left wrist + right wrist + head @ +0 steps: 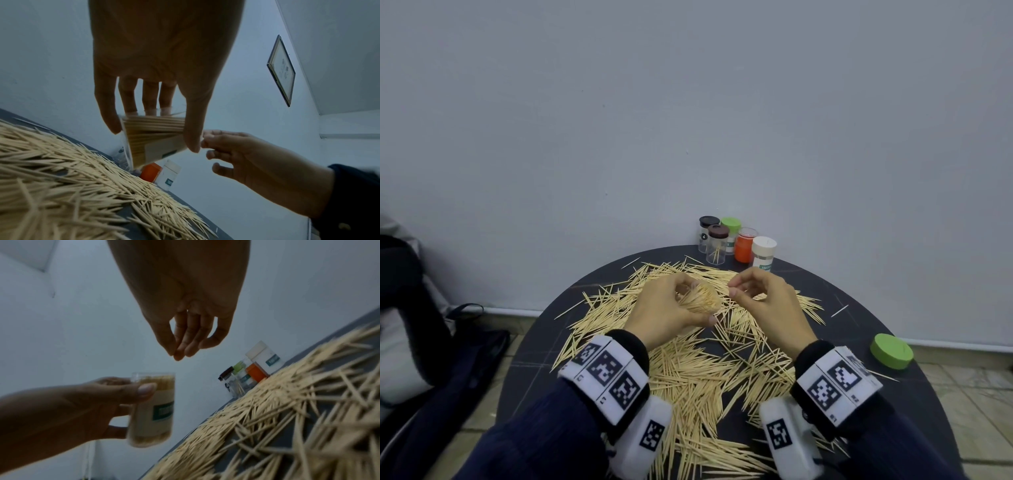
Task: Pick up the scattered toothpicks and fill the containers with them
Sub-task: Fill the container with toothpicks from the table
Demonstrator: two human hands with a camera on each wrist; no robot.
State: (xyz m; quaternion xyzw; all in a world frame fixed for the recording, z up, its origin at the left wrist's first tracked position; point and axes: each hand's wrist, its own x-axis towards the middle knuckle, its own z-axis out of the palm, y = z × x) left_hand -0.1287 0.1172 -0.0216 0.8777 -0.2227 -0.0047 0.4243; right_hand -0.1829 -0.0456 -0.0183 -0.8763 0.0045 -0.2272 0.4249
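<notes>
Both grips differed: our left hand point(667, 305) wrapped the nearly full clear container point(153, 408) at frame centre, while our right hand point(760, 301) hovered just beside its mouth, fingertips pinched, contents unclear. Scattered toothpicks point(688, 377) covered the table point(893, 411) below; we judged keeping the mouth tilted toward the fingers best.

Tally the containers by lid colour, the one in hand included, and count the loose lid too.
Dark lids: 2
Green lid: 1
White lid: 1
Orange container, no coloured lid: 1
Open container in the left hand: 1
Containers in total: 6
Loose green lid on the table: 1
</notes>
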